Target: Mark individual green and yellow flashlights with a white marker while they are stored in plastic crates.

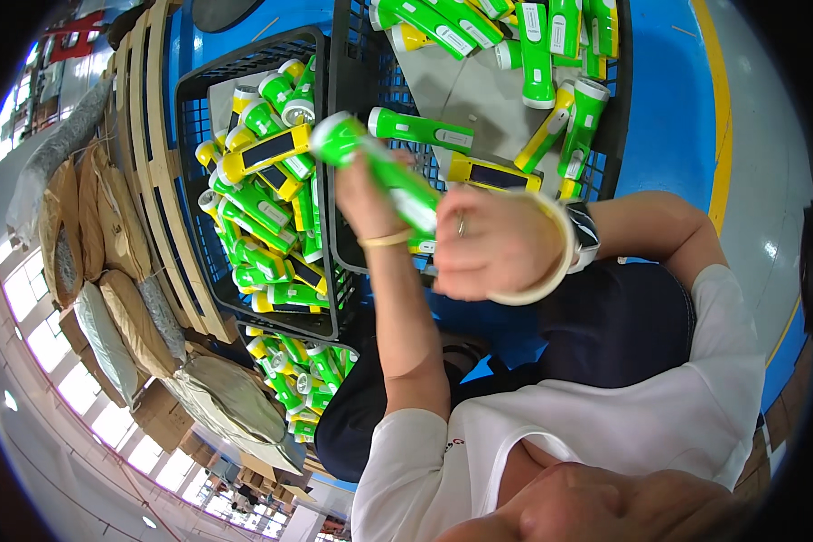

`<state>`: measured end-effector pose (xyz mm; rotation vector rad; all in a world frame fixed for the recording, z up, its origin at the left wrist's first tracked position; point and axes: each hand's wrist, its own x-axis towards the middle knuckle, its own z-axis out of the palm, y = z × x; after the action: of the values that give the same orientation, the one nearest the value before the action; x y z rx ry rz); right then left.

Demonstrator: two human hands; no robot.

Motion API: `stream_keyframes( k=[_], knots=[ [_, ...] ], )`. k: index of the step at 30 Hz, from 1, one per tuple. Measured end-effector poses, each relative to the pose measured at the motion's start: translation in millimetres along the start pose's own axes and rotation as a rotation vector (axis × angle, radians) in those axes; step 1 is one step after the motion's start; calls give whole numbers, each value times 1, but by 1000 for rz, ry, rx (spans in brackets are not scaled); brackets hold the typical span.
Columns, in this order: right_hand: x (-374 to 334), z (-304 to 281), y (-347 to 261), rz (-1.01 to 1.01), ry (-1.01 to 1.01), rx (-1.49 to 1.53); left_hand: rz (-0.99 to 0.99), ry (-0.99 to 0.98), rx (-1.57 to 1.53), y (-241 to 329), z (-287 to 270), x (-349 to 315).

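Note:
A green flashlight (pixel 388 176) with a white rim lies slanted between my hands, slightly blurred by motion. My left hand (pixel 366 203) is closed around its body near the head end; some fingers are hidden behind it. At the tail end my right hand (pixel 492 244) is closed on it, its fingers curled. Around my right wrist sits a cream ring (pixel 556 253) that looks like a tape roll, beside a watch (pixel 583 230). Just beyond my hands, another green flashlight (pixel 420 128) and a yellow one with a dark panel (pixel 492 173) lie in a black crate (pixel 348 81).
Left of my hands, a second black crate (pixel 190 181) is heaped with green and yellow flashlights. More flashlights (pixel 303 375) lie below it. A wooden pallet (pixel 158 163) and stuffed sacks (pixel 113 212) stand farther left. The floor is blue (pixel 668 108) with a yellow line (pixel 718 117).

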<state>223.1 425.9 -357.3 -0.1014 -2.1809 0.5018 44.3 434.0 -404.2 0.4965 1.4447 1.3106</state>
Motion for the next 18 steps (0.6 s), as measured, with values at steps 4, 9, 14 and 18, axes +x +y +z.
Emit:
stream_keyframes(
  k=[4, 9, 14, 18],
  knots=[
    [-38, 34, 66, 672, -275, 150, 292, 452, 74, 58, -70, 22],
    [-105, 76, 116, 982, -419, 50, 622, 852, 880, 79, -125, 30],
    [-120, 80, 137, 1056, -507, 244, 304, 98, 790, -15, -47, 29],
    [-98, 79, 112, 977, -406, 256, -114, 102, 478, -114, -38, 72]
  ],
)
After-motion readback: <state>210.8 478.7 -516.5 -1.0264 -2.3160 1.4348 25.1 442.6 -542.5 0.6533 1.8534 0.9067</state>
